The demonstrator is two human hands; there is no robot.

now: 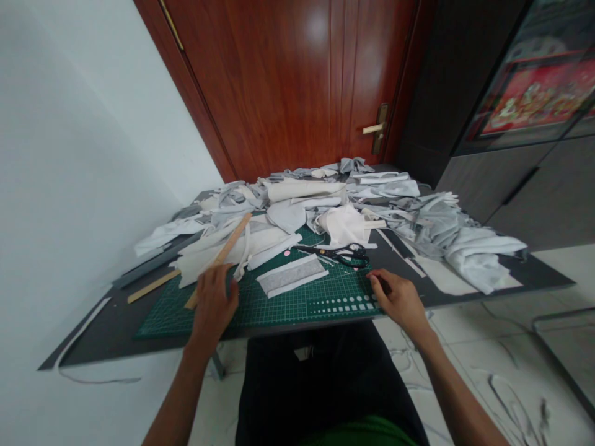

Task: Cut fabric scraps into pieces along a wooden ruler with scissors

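Fig.: L hand [214, 303], grip closed on wooden ruler [231, 243], pins it across fabric scraps [264, 238] so it can't slide on cutting mat [279, 313]. R hand [395, 300], grip open, steadies mat edge; scissors [334, 254] & gray strip [290, 275] lie between hands on counter [93, 337].

Wall: a white wall [83, 155] runs along the left side.
Door: a shiny red-brown wood door [279, 93] stands ahead, shut, with a gold door handle [374, 129].
Cabinet: a dark cabinet [525, 186] stands on the right, with a red picture [539, 99] behind glass.
Floor: the floor [488, 334] has white tiles, with dark threads [506, 396] lying on it.
Desk: the desk [93, 341] has a dark top.
Light: soft light makes pale shiny spots on the door.
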